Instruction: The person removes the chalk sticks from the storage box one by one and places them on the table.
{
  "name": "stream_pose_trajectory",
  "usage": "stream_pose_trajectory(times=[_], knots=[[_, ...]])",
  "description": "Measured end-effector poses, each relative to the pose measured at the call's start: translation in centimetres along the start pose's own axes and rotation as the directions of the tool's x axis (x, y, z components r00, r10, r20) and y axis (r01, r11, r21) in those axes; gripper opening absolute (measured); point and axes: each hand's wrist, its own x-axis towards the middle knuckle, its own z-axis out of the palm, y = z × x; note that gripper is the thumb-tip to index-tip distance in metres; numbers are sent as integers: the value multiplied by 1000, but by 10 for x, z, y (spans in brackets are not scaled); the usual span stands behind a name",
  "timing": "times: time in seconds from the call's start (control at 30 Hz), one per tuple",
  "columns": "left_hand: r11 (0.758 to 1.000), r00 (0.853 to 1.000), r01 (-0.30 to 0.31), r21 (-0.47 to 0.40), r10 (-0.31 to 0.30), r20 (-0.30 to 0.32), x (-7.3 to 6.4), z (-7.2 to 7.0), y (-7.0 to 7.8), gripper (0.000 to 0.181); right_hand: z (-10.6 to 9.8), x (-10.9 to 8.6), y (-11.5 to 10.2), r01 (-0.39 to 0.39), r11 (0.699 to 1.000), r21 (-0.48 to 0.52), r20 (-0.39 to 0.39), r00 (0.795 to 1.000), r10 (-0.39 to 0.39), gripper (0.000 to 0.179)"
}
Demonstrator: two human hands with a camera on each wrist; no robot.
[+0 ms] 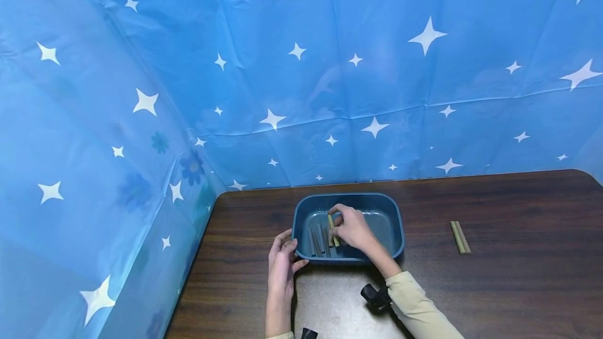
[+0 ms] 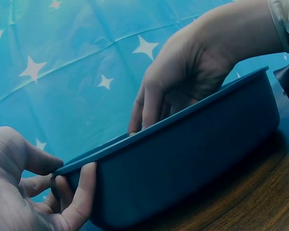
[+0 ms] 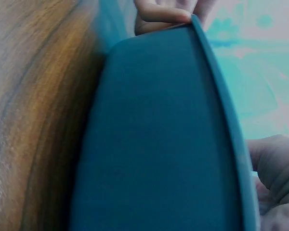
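A dark blue rectangular basin [image 1: 348, 261] with rounded corners stands on the table. My left hand [image 1: 281, 263] grips its rim at the near left corner, thumb and fingers on both sides of the wall in the left wrist view. Reaching over the near wall, my right hand [image 1: 354, 229] pinches a thin olive-yellow stick [image 1: 336, 241] inside the basin. Several thin grey and brownish sticks [image 1: 322, 235] lie side by side in its left half, next to the pinched one. In both wrist views the basin's wall [image 2: 183, 159] hides the sticks and the right fingertips.
Two more sticks, one olive [image 1: 457, 237] and one brownish [image 1: 464, 237], lie side by side on the dark wooden table [image 1: 518, 276], right of the basin. A blue cloth with white stars [image 1: 375, 127] hangs behind and to the left of the table.
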Motion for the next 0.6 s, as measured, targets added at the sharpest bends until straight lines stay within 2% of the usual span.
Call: stream_pose_trajectory(times=[0.37, 0.6], knots=[[1000, 1000, -3, 6, 3, -5, 0, 2, 0, 40, -24, -9, -4, -34, 989, 141, -9, 999, 36, 38], [1000, 1000, -6, 3, 6, -1, 0, 2, -1, 41, -41, -20, -2, -21, 990, 137, -29, 999, 25, 39]])
